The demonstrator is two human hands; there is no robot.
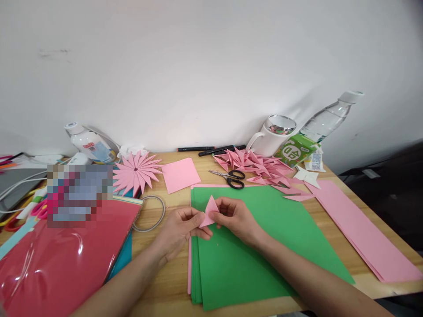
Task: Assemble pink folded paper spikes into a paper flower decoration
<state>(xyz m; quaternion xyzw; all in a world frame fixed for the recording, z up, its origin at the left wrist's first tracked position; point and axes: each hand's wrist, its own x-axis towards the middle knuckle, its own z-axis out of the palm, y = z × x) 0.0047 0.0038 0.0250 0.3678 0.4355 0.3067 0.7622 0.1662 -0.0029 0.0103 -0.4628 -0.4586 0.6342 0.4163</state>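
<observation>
A small folded piece of pink paper (210,210), pointed at the top, is pinched between both hands above a stack of green paper (264,255). My left hand (183,226) grips its lower left edge with thumb and fingers. On its right side, my right hand (236,218) holds it between thumb and bent fingers. Black-handled scissors (231,177) lie just behind the green stack. Beyond my left hand rest a square pink sheet (181,175) and a round pink paper fan shape (136,171). Several pointed pink folded pieces (254,165) are heaped behind the scissors.
Pink strips (366,233) lie at the right. A white mug (276,134), a green box (297,149) and a leaning water bottle (330,116) stand at the back right. Left are a red plastic-covered pack (76,259), a tape roll (162,211) and a white bottle (89,143). Black pens (220,150) lie by the wall.
</observation>
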